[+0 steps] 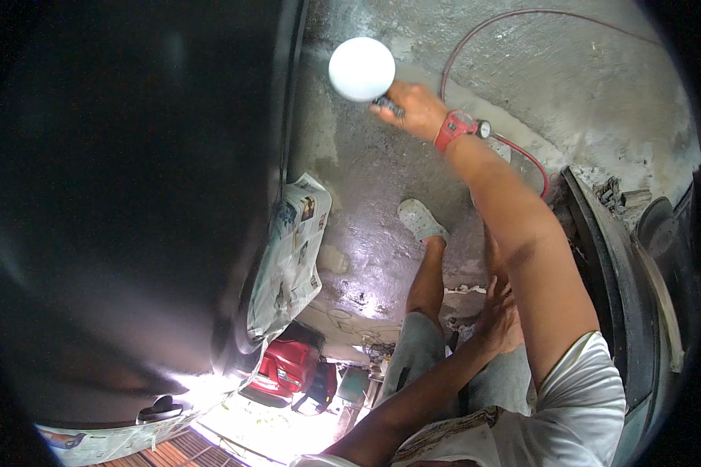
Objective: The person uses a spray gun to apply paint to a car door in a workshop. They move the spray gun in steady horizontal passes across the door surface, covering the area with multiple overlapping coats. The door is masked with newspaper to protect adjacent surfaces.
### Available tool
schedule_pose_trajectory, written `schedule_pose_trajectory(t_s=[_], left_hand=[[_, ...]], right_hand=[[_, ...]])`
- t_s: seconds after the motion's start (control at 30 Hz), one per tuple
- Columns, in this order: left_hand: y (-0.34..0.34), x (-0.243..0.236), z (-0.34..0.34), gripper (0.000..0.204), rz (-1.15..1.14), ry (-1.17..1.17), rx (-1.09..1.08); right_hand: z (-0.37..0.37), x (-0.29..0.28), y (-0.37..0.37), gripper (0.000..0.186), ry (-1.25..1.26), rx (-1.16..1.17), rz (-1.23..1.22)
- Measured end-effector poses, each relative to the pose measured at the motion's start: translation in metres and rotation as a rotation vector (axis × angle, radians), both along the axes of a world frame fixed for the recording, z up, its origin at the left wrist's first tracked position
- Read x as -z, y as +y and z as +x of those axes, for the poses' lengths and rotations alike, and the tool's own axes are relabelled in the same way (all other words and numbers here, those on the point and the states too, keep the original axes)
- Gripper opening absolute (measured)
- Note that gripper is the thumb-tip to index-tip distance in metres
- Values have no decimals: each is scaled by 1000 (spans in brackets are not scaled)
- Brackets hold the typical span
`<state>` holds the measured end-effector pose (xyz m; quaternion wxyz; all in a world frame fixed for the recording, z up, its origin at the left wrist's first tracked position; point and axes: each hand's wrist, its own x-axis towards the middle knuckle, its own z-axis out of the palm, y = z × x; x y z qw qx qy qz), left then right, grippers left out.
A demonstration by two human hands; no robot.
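My right hand (417, 109) is closed around a spray gun (388, 107), whose grip is mostly hidden by my fingers. A round white cup (361, 70) tops the gun, beside the edge of a large black car panel (148, 194). Below my wrist, which wears a red watch (456, 128), a small round gauge (484, 129) joins a red hose (533, 159). Lower down, my left hand (501, 317) rests on my bent leg near the knee, fingers stretched out and holding nothing. My right forearm passes close by it.
Newspaper (292, 261) covers the panel's lower edge. The hose curves over the wet-looking concrete floor (366, 171). Dark car parts (607, 265) lean at the right. Behind, a red vehicle (287, 366) stands in bright light. My foot wears a pale clog (420, 218).
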<state>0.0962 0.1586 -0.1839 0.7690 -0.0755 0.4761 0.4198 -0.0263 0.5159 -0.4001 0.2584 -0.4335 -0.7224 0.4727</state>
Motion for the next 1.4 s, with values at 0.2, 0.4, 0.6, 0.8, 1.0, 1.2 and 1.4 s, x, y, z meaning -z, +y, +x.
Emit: schedule_pose_trajectory(t_s=[0.2,0.4,0.6,0.8,1.0,1.2,1.4], left_hand=[[19,-1,10,54,50,342,436],[68,-8,5,39,359,742,998],[116,-22,10,39,230,638,1187],[78,-8,23,36,209,619,954],[132,-24,17,35,429,786,1433],[132,-27,19,36,358,737,1544],[133,-30,12,37,356,700,1604]], right_hand=[[47,2,88,49,27,304,49],[69,-11,159,55,145,473,97],[91,-33,214,46,275,623,-8],[118,-52,234,49,327,719,-40],[121,-73,199,47,292,588,-50],[127,-120,165,48,373,408,-126],[125,-158,156,51,236,453,-83]])
